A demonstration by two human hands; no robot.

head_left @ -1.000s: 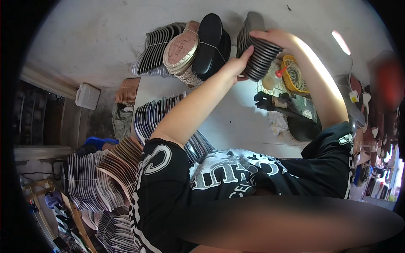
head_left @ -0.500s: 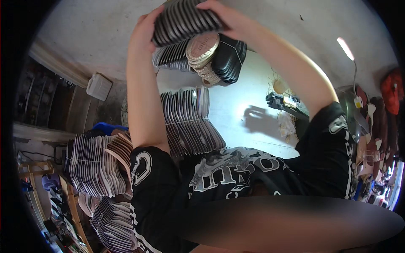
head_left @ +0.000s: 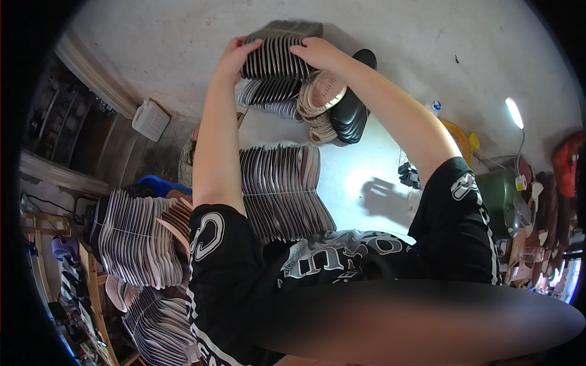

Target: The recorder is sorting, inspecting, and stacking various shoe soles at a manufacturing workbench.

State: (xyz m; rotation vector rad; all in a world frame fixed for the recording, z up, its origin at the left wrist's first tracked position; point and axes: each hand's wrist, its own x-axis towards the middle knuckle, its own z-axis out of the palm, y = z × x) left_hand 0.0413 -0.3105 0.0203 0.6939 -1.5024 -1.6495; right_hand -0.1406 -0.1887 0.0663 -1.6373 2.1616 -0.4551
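**Clearance and Obstacles**

Open: middle of the surface, between banded stack and black device. Obstructed: back, by dark-edged soles near the held stack, then tan soles and black soles; wall behind.

Both arms stretched forward and up, bare from the elbows on. The left forearm rose almost straight, leaning slightly inward at the wrist, while the right forearm slanted from the lower right toward the upper left. The left hand and right hand stood nearly level, apart and turned toward each other in a two-sided grip. The left thumb pointed inward to the right; the right hand's digits reached left, partly hidden.
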